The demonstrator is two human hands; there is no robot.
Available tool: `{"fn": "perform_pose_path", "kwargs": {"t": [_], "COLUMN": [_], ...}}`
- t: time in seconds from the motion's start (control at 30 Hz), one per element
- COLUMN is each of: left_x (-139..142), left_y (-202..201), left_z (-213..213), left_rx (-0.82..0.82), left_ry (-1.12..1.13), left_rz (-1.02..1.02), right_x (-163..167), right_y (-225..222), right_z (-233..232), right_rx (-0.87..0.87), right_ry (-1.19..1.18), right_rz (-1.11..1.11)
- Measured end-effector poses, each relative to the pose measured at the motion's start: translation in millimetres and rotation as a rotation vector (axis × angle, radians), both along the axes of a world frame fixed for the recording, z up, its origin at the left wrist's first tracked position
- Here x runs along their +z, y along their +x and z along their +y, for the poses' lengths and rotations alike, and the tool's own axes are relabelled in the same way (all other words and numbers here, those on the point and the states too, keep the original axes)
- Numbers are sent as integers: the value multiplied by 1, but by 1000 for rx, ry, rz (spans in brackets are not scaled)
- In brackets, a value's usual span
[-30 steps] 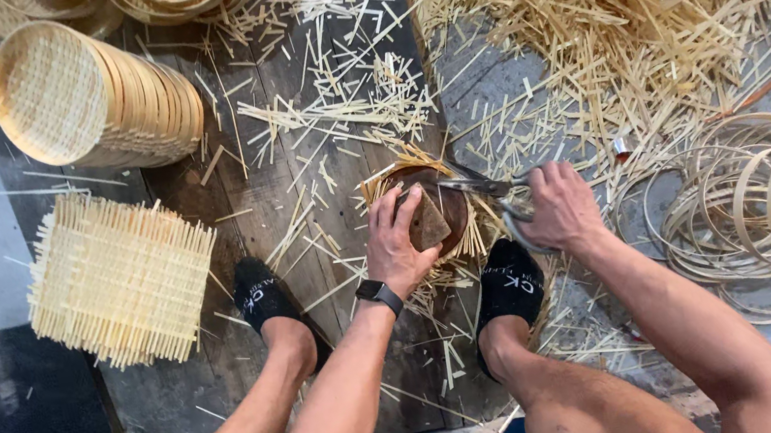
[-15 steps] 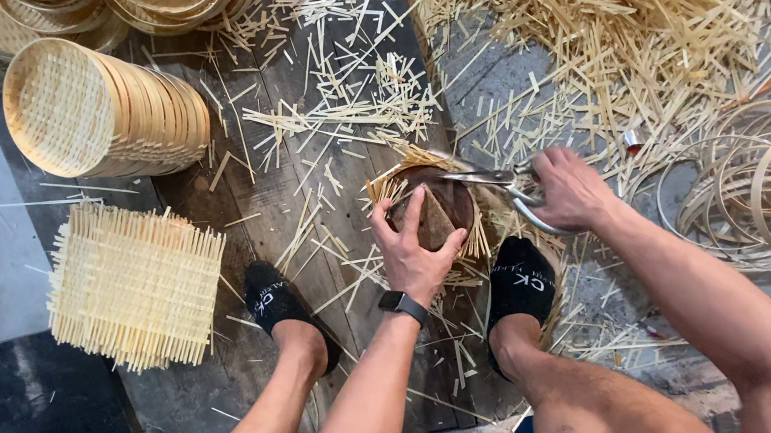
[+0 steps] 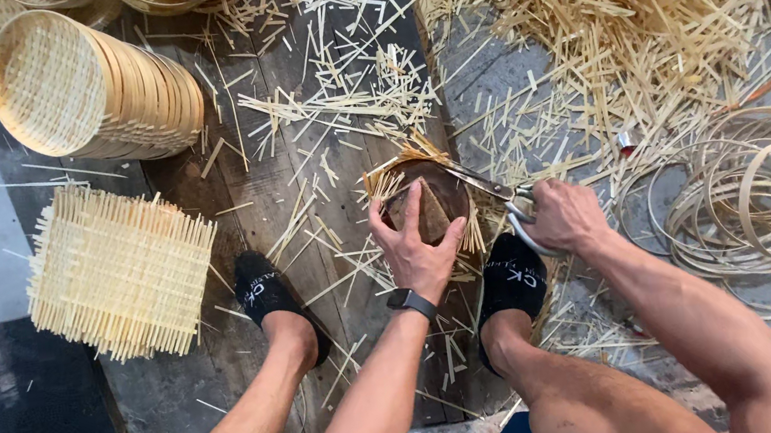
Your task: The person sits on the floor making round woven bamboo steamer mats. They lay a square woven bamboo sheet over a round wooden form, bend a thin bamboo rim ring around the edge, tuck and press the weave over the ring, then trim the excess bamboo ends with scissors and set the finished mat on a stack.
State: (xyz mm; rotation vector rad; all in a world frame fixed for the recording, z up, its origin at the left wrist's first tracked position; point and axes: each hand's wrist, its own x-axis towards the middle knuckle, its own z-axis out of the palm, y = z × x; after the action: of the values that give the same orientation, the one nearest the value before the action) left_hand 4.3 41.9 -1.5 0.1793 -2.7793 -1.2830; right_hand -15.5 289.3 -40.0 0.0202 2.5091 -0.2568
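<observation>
Pressed flat under the left hand (image 3: 419, 242), fingers spread over its dark top: a round woven bamboo piece (image 3: 424, 203), at the centre of the frame, on the wooden floor planks (image 3: 255, 204) between the two black-socked feet. Directly ahead of both hands, the left on top, the right just beside its right rim. Closed around the scissors' handles (image 3: 527, 223): the right hand (image 3: 559, 215). Long axis of the scissors (image 3: 486, 188) running from lower right to upper left, blades lying on the piece's upper right edge among protruding strips. Blades open or closed: cannot tell. Well apart, at right of frame: coiled bamboo hoops (image 3: 759, 187); at left, a square woven mat (image 3: 115, 272).
</observation>
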Motion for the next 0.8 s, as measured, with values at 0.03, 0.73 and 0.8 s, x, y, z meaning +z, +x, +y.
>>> {"fn": "perform_pose_path", "kwargs": {"t": [0.03,0.73,0.8], "left_x": [-1,-11,-12], "left_y": [1,-5,-9], "left_z": [2,-9,-17], "left_rx": [12,-154,-237], "left_ry": [-16,-24,-16], "left_rz": [-11,-63,-53], "right_x": [3,-5,-4], "right_y": [-3,-39,-39], "right_z": [2,4,3], "right_rx": [13,311,291], "right_ry": [20,81,65], "right_rz": [-33,305,334]}}
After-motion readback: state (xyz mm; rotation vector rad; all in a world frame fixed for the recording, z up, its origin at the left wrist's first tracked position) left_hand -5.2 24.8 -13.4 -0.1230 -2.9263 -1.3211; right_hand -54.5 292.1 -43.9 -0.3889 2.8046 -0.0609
